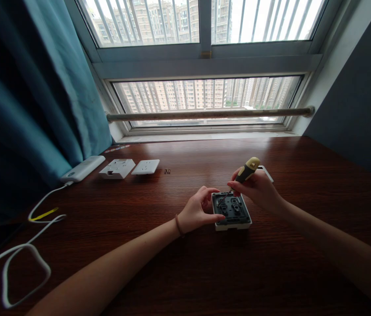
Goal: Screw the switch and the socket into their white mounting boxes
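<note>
On the dark wooden table lies a wall socket [243, 216] with a white rim and its dark inner side facing up. My left hand [200, 210] grips its left edge, fingers at the far side and thumb along the near side. A screwdriver [246, 170] with a black and yellow handle is in my right hand [260, 188], closed around the handle. Its thin shaft slants down to the left over the socket's inner side; whether the tip sits in a screw is too small to tell. Behind my right hand, a white frame [267, 174] is partly hidden.
At the back left are a white socket box [117, 169], a white socket panel [145, 167] and small dark screws [167, 171]. A white power strip [83, 169] with a looping cable [27, 245] lies by the blue curtain [73, 87]. A yellow strip [45, 214] touches the cable.
</note>
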Demonstrator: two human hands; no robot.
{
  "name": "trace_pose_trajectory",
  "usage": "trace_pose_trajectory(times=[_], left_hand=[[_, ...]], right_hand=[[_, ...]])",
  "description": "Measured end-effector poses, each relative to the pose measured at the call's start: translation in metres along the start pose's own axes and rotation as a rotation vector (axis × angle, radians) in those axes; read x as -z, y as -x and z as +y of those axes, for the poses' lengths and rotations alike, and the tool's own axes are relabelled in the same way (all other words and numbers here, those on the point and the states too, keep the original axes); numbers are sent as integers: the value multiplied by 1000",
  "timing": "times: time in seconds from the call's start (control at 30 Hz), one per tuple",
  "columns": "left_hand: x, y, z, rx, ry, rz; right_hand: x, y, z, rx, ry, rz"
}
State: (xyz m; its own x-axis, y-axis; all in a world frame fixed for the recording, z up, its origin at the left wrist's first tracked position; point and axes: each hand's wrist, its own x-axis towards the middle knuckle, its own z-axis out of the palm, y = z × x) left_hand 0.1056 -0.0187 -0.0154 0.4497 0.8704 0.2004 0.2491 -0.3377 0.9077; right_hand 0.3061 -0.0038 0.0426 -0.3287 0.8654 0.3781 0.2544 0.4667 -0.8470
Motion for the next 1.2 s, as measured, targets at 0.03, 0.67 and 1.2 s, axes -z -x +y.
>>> trace_pose_trajectory(times=[0.03, 0.67, 1.2], left_hand=[[0, 0, -1, -10, -28, -10], [3, 1, -1, -43, -271, -45], [1, -1, -4, -56, -178, -82]], right_hand=[[0, 0, 0, 9, 9, 3], [0, 0, -7, 88, 153, 83], [1, -1, -4, 36, -135, 110]])
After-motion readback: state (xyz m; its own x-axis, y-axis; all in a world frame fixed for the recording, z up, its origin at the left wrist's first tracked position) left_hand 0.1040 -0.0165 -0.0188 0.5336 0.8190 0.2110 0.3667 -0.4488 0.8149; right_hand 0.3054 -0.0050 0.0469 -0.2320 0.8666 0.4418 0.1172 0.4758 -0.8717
